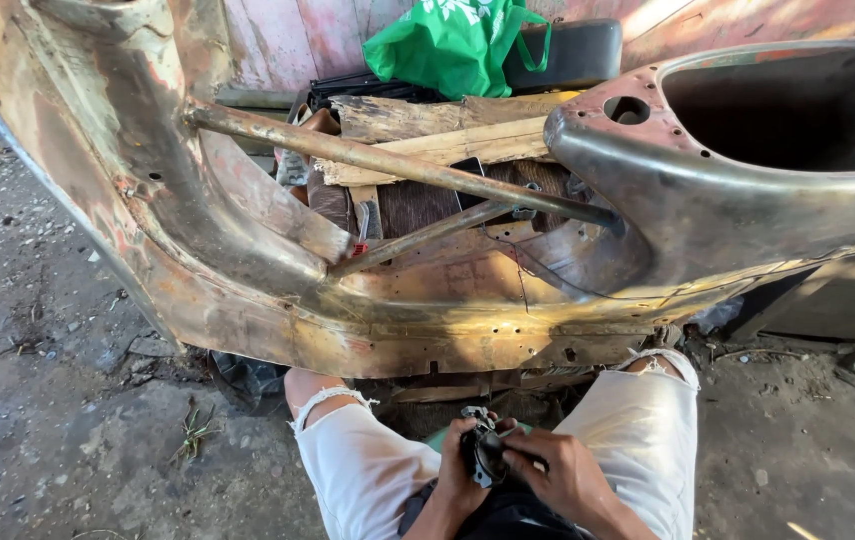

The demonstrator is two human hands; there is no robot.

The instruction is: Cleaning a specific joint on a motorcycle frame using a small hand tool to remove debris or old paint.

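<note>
At bottom centre of the frame, between the knees, sits a small dark part [483,452] w/ a bit of metal at its top — too small and shadowed to say what kind of piece it is. Both hands close round it: left hand [460,468] wraps it from the left side, fingers curled tight, while right hand [560,475] pinches it from the right w/ thumb and fingertips. Neither hand is spread; both are narrow and gripping the same piece, so it lies directly between them, touching both. Held low and close to the body, prob. so the wrists can rest against the lap and the head can look straight down on it.

Either side are the person's legs in white frayed shorts [648,425], knees apart, framing the hands. Just above the knees, across the middle of the frame, lies a stripped, rusty scooter body shell [278,300] on its side — underside facing the person, near the hands but apart from them. A rusty tube [398,165] braces across its hollow. Behind it, upper centre, rough wood planks [428,135], a green bag [453,40] and a black seat [573,50]. Dirt ground [58,420] fills lower left.
</note>
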